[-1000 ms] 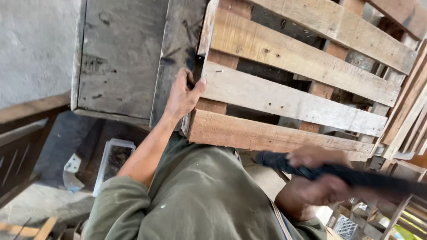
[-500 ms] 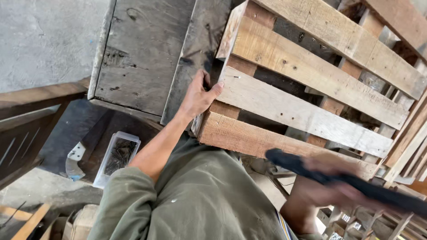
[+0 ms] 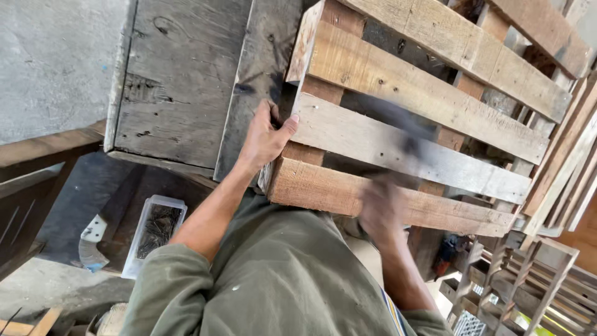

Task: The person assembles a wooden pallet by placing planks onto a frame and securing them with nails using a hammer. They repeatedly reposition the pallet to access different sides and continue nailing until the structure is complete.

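Note:
A wooden pallet (image 3: 398,81) of pale slats lies tilted across a grey workbench (image 3: 180,81). My left hand (image 3: 264,137) grips the pallet's near left corner, thumb on a slat and fingers around the edge. My right hand (image 3: 379,208) is blurred in motion over the lowest slat, closed on the handle of a dark hammer-like tool (image 3: 398,127) whose blurred streak crosses the middle slat. The tool's head is too smeared to make out.
A clear plastic box of dark nails (image 3: 155,230) sits on the floor below the bench at the left. More wooden frames and pallets (image 3: 528,274) are stacked at the lower right. A grey concrete wall (image 3: 50,62) fills the upper left.
My right hand has swung the dark tool up from low at the right onto the pallet's slats. My left hand has kept its grip on the pallet corner.

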